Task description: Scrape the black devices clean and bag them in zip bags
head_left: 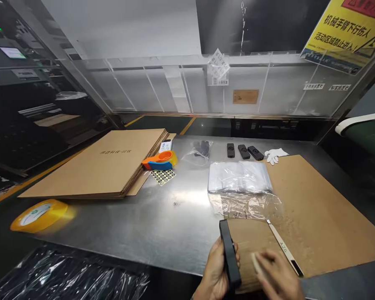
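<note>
My left hand [217,266] is closed around a black oblong block [229,256], held on edge near the front of the table. Just to its right, my right hand [276,273] is smeared by motion, with its fingers pinched on a small pale piece [255,262] whose kind I cannot make out. Both hands are over a stack of brown cardboard [253,237]. A white-handled tool [283,243] with a dark end and handwritten marks lies beside my right hand. Behind the stack is a bundle of clear plastic bags [240,177].
Several black blocks [243,151] and a white glove [275,155] lie at the back right, by a large cardboard sheet [328,216]. Flat cartons [96,162], a tape dispenser [161,160], a sticker sheet [163,177] and a yellow tape roll [39,214] are on the left.
</note>
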`<state>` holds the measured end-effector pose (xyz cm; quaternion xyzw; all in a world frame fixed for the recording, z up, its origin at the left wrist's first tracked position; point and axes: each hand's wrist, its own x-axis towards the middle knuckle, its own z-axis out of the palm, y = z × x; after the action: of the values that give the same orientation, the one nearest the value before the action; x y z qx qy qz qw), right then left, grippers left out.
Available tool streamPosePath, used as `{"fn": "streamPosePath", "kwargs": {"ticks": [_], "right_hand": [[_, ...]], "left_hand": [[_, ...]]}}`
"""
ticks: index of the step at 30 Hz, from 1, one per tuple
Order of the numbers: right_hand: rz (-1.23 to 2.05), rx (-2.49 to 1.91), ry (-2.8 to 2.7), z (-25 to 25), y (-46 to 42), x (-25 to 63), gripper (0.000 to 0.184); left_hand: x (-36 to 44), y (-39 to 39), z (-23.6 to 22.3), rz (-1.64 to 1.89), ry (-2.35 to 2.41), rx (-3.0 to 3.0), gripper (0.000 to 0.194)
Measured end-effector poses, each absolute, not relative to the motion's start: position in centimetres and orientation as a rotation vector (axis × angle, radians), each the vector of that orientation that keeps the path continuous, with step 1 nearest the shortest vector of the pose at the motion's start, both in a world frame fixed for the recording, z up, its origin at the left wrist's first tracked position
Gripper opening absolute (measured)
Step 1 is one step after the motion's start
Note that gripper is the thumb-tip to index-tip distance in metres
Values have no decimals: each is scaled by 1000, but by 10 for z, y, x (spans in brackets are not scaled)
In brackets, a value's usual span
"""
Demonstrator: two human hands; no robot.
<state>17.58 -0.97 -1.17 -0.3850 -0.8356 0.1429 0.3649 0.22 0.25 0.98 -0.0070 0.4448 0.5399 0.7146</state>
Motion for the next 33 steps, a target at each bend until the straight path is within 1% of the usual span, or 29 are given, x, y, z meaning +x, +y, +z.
{"fn": "streamPosePath", "kwargs": {"ticks": [2, 5, 7, 10, 13, 16, 18, 21, 23, 26, 30, 33], "right_hand": [[333, -1176, -2078, -13, 5, 203, 35], [254, -1517, -1917, -27, 32, 239, 38], [106, -1641, -1944, -45, 52, 260, 44], [-79, -1742, -2003, -73, 76, 282, 54], [-133, -1798, -2032, -82, 80, 282, 52], [-253, -1865, -2022, -71, 69, 266, 49], [-293, -1787, -2046, -61, 59, 251, 45], [-187, -1683, -2195, -56, 47, 234, 38], [-115, -1762, -2273, -60, 43, 228, 36], [-63, -1836, -2286, -71, 42, 227, 27], [25, -1805, -2231, -74, 46, 231, 20], [128, -1769, -2169, -58, 39, 230, 21]], "left_hand": [[0, 3, 16, 1208, 1010, -58, 24], [-2, 3, 22, 1233, 1041, -93, 27], [-2, 3, 23, 1235, 1006, -126, 30], [0, 3, 23, 1200, 848, -219, 25], [2, 2, 22, 1209, 653, -250, 35], [2, 1, 22, 1219, 577, -253, 42], [2, 1, 22, 1219, 579, -265, 45], [3, 1, 20, 1196, 589, -274, 47], [4, 0, 19, 1181, 612, -248, 46], [6, -5, 16, 1173, 662, -132, 48], [8, -16, 11, 1217, 685, 95, 54], [10, -24, 3, 1270, 721, 292, 66]]}}
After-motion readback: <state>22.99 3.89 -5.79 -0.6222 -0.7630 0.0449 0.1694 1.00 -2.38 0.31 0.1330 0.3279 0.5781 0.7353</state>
